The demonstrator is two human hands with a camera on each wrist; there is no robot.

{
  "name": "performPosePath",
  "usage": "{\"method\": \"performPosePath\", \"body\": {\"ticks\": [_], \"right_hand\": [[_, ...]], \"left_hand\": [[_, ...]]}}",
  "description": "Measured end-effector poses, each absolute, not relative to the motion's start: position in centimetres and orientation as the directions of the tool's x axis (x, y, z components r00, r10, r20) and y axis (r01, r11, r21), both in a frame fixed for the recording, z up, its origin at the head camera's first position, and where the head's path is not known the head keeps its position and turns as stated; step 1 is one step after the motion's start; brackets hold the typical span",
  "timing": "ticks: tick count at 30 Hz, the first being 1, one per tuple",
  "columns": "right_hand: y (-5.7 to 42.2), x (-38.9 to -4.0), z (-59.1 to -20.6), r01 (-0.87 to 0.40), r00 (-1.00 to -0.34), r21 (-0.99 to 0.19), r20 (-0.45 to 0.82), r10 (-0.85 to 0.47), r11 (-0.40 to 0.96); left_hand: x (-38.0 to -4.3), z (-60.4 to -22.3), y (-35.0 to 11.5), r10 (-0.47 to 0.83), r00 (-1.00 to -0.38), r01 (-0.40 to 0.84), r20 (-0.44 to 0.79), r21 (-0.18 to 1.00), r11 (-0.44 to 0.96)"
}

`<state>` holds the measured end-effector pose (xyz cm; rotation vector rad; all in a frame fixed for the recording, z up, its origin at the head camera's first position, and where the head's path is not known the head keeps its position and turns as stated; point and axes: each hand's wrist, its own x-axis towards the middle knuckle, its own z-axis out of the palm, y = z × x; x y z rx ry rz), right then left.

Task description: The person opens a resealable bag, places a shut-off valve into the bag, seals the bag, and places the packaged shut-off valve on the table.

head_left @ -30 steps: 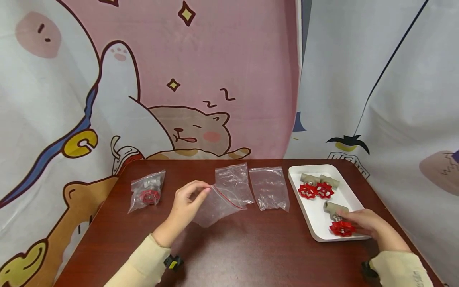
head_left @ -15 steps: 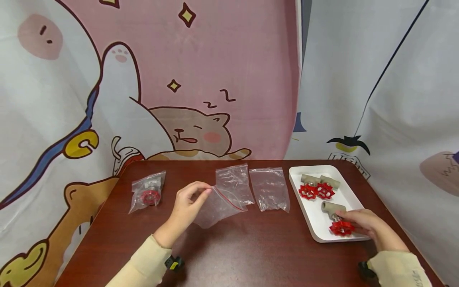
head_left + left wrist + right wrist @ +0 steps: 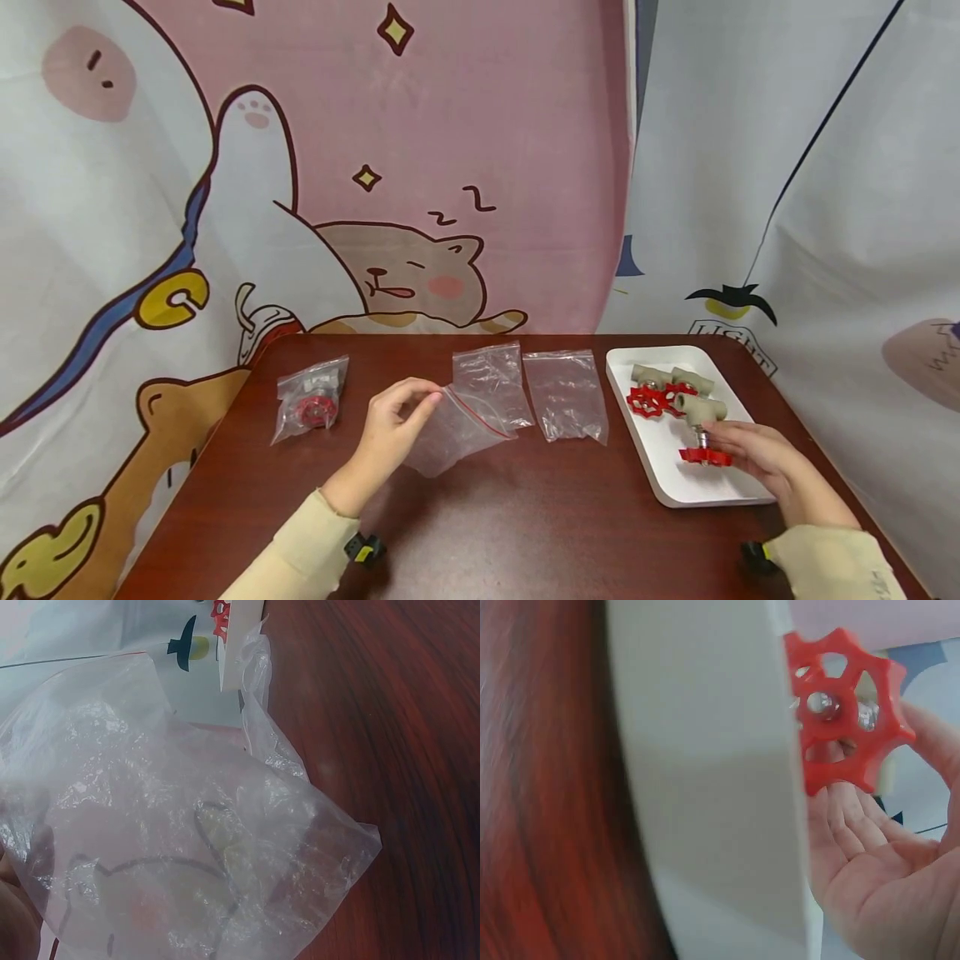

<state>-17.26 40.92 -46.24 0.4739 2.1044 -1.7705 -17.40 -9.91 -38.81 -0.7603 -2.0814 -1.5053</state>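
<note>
My left hand [image 3: 392,423] pinches the top edge of a clear zip bag [image 3: 450,437] with a red seal line, between thumb and forefinger. The same bag [image 3: 165,810] fills much of the left wrist view. Over the white tray [image 3: 660,477], my right hand [image 3: 761,458] grips a valve [image 3: 701,410] by its metal neck, its grey pipe body up and its red handwheel down. In the right wrist view that red handwheel [image 3: 859,712] shows above the tray's wall, with my fingers behind it.
Two more valves [image 3: 651,400] lie at the tray's far end. Two flat clear bags [image 3: 566,396] [image 3: 487,371] lie at the table's back middle. A bagged valve [image 3: 313,404] rests at the left. A printed curtain [image 3: 525,167] hangs behind the table.
My right hand has lifted and tilted the valve, so its pipe body rises toward the other valves and its handwheel turns edge-on. My left hand and its bag have hardly moved.
</note>
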Motion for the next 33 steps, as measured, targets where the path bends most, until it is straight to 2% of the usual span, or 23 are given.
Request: {"method": "performPosePath", "body": {"ticks": [4, 9, 16, 27, 33], "right_hand": [[40.2, -17.4, -45.9, 0.405, -0.914, -0.913, -0.406, -0.008, 0.042], [39.1, -17.5, -45.0, 0.41, -0.912, -0.912, -0.41, -0.02, -0.017], [37.5, -17.5, -44.1, 0.354, -0.935, -0.888, -0.348, -0.074, -0.294], [34.2, -17.9, -43.8, 0.321, -0.947, -0.835, -0.286, -0.146, -0.446], [32.3, -17.9, -43.4, 0.321, -0.947, -0.815, -0.295, -0.131, -0.482]], "left_hand": [[-17.9, -39.6, -10.1, 0.165, -0.76, 0.649, 0.628, 0.722, 0.239], [-18.9, -41.3, -10.4, 0.164, -0.761, 0.649, 0.628, 0.728, 0.221], [-17.4, -39.0, -9.8, 0.162, -0.76, 0.65, 0.63, 0.725, 0.227], [-17.4, -39.2, -9.7, 0.157, -0.768, 0.64, 0.62, 0.737, 0.217], [-17.6, -39.5, -9.6, 0.158, -0.761, 0.648, 0.629, 0.736, 0.196]]}}
